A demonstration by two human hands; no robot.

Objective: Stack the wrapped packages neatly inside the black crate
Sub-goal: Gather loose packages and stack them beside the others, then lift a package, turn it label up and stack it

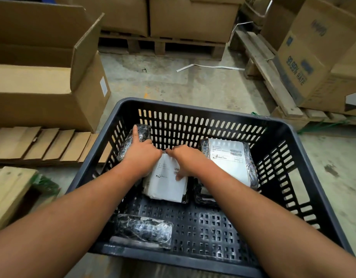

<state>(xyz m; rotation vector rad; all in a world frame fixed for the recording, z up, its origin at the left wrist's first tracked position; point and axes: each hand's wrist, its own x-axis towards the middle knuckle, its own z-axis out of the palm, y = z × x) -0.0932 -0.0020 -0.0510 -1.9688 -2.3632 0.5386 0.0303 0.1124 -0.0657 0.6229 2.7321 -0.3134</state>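
Note:
A black slotted crate (289,177) stands on the floor in front of me. Both hands reach inside it. My left hand (142,152) and my right hand (185,159) grip the far edge of a wrapped package with a white label (165,183) in the crate's middle. My left index finger points up along a dark wrapped package (127,145) leaning against the left wall. Another labelled package (231,159) lies at the right, on top of a dark one (203,194). A further wrapped package (147,229) lies at the near left corner.
An open cardboard box (53,81) stands to the left, with flat cardboard pieces (47,143) beside it. Wooden pallets (163,45) loaded with cartons line the back and right. A white strap (209,67) lies on the concrete floor.

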